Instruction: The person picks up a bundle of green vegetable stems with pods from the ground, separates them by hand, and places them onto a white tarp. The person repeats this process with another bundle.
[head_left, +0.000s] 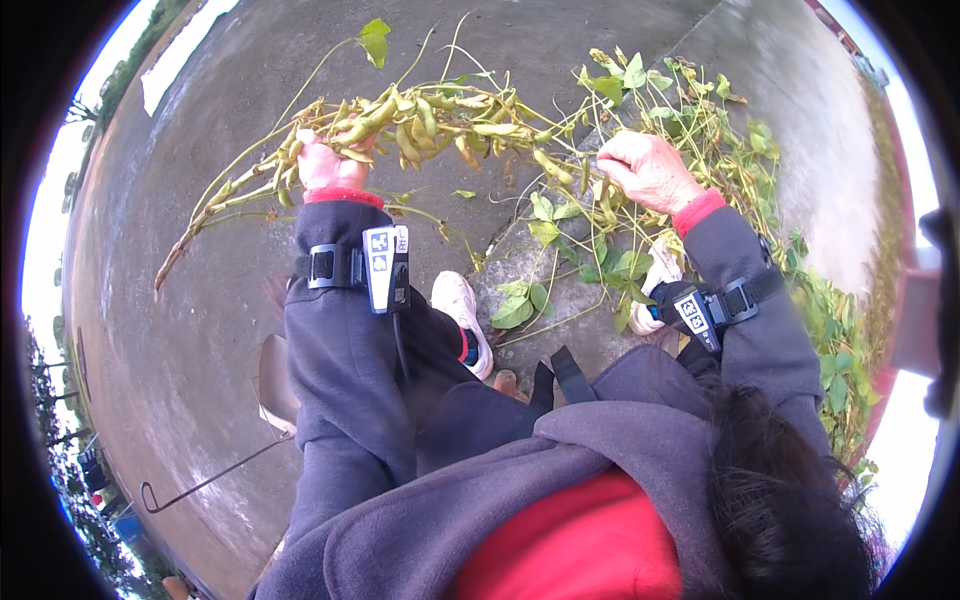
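Observation:
My left hand (334, 161) grips a soybean plant (420, 124) laden with yellow-green pods, its bare root end pointing down to the left. The plant stretches across from my left hand towards the right. At its leafy end, my right hand (649, 169) has its fingers pinched together by thin stems; what exactly lies between the fingertips is hidden. A single pod (553, 166) hangs just left of my right hand. Beneath and beyond that hand spreads a heap of soybean plants (697, 124) with green leaves and tangled stalks.
Concrete ground (225, 360) surrounds me. Loose leaves (521, 304) lie between my white shoes (461, 315). More bean plants (840, 367) are piled along my right side. A metal rod with a hooked end (217, 476) sticks out at the lower left, near a pale container (279, 386).

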